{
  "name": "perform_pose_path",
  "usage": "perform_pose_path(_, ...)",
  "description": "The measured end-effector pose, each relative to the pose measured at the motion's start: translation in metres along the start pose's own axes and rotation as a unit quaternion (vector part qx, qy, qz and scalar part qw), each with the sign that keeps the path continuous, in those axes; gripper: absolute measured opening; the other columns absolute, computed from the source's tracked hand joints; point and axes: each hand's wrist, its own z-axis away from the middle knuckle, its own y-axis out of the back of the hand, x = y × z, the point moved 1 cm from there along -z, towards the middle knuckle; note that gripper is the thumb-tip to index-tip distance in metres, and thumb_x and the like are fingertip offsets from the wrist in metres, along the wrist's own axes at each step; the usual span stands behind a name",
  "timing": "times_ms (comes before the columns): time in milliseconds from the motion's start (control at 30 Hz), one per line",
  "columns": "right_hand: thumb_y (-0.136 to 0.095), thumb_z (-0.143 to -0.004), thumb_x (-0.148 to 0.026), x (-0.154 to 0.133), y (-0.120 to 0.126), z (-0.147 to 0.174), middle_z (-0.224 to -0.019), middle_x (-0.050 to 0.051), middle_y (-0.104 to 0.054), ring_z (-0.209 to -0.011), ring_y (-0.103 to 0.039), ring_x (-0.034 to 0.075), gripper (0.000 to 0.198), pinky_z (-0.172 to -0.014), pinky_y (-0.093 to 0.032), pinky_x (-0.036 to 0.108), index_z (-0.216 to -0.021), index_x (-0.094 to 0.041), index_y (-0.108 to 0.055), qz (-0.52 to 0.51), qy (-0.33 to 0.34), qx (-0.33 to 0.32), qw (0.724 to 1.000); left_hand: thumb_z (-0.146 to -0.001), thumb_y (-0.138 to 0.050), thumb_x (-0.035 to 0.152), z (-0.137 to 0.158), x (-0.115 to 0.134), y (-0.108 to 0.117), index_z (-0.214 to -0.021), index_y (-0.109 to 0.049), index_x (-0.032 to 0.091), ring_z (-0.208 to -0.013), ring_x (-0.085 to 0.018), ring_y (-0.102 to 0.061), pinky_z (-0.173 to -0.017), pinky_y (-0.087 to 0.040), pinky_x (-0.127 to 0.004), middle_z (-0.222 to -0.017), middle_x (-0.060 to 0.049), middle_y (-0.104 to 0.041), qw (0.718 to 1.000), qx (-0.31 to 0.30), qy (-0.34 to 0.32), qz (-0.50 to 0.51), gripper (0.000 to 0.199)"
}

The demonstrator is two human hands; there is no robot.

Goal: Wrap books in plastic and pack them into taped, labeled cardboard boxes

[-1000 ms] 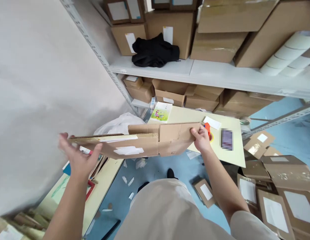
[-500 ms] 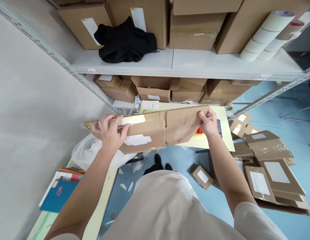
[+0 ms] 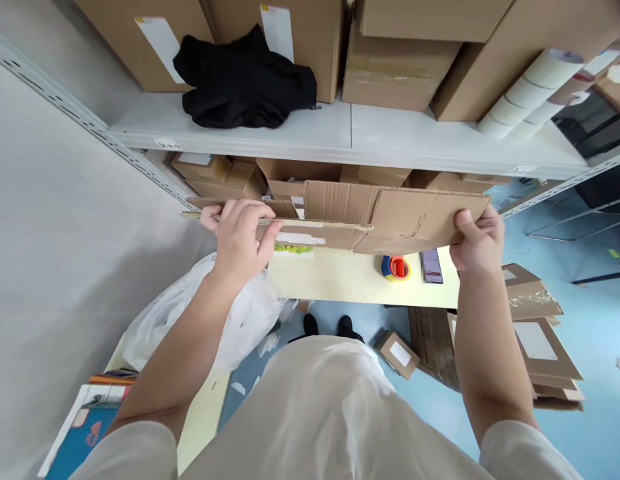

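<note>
A flattened cardboard box (image 3: 415,217) stretches between my two hands, raised above the cream table (image 3: 335,277). My left hand (image 3: 243,237) is closed on its left end, with the thumb on the near side beside a torn white label. On the right end, my right hand (image 3: 477,237) grips the box with the thumb pressed on the near face. One flap of the cardboard stands up behind the folded edge. Below it, a roll of tape (image 3: 395,268) with red and blue parts and a phone (image 3: 431,267) lie on the table.
A metal shelf (image 3: 300,143) ahead bears large boxes, a black garment (image 3: 250,83) and white rolls (image 3: 533,93). A white plastic bag (image 3: 175,320) lies at left near a blue folder (image 3: 77,440). Flattened cartons (image 3: 545,347) are stacked on the floor at right.
The cardboard has moved up and right and tipped, so an upper flap now shows behind its edge. Both hands went with it, the right one farther right. The view has shifted a little.
</note>
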Motion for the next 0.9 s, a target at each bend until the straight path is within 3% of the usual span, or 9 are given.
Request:
perform_pose_path(167, -0.071, -0.071, -0.053, 0.032, -0.015, 0.018, -0.099, 0.007, -0.07, -0.103, -0.064, 0.026, 0.042, -0.087, -0.052, 0.042, -0.1, -0.024, -0.063, -0.046, -0.044, -0.015, 0.998, -0.086, -0.054, 0.035, 0.027, -0.008, -0.003, -0.078, -0.054, 0.022, -0.08, -0.021, -0.059, -0.085, -0.03, -0.043, -0.082, -0.003, -0.067, 0.999, -0.022, -0.039, -0.001, 0.016)
perform_pose_path(433, -0.07, -0.069, -0.057, 0.077, -0.021, 0.045, -0.084, 0.004, -0.069, -0.079, -0.064, 0.022, 0.039, -0.072, -0.051, 0.036, -0.086, -0.024, -0.058, -0.041, -0.151, -0.117, 0.981, -0.087, -0.05, 0.034, 0.082, -0.009, -0.018, -0.078, -0.054, 0.022, -0.081, -0.022, -0.062, -0.084, -0.031, -0.042, -0.08, -0.004, -0.068, 0.995, -0.096, 0.013, 0.003, 0.015)
perform_pose_path(633, -0.072, -0.071, -0.048, 0.066, -0.014, 0.012, -0.08, 0.002, -0.067, -0.072, -0.061, 0.019, 0.034, -0.063, -0.048, 0.03, -0.087, -0.021, -0.062, 0.041, -0.16, -0.295, 0.941, -0.085, -0.047, 0.034, 0.094, 0.005, -0.018, -0.074, -0.051, 0.022, -0.082, -0.021, -0.06, -0.091, -0.03, -0.044, -0.081, -0.005, -0.067, 0.987, -0.145, 0.064, 0.008, 0.016)
perform_pose_path(767, -0.066, -0.076, -0.044, 0.048, -0.017, -0.004, -0.095, 0.005, -0.07, -0.087, -0.065, 0.022, 0.028, -0.078, -0.05, 0.035, -0.094, -0.022, -0.066, 0.139, -0.119, -0.343, 0.921, -0.085, -0.046, 0.031, 0.097, 0.014, -0.01, -0.075, -0.05, 0.022, -0.08, -0.021, -0.058, -0.091, -0.03, -0.044, -0.081, -0.004, -0.067, 0.984, -0.167, 0.059, 0.015, 0.014)
perform_pose_path(900, -0.06, -0.076, -0.03, 0.041, -0.027, -0.005, -0.099, 0.005, -0.072, -0.086, -0.066, 0.022, 0.021, -0.078, -0.05, 0.035, -0.094, -0.024, -0.068, 0.223, -0.099, -0.381, 0.892, -0.084, -0.046, 0.028, 0.097, 0.019, -0.001, -0.076, -0.049, 0.022, -0.079, -0.02, -0.057, -0.089, -0.031, -0.043, -0.079, -0.004, -0.065, 0.981, -0.189, 0.041, 0.019, 0.01)
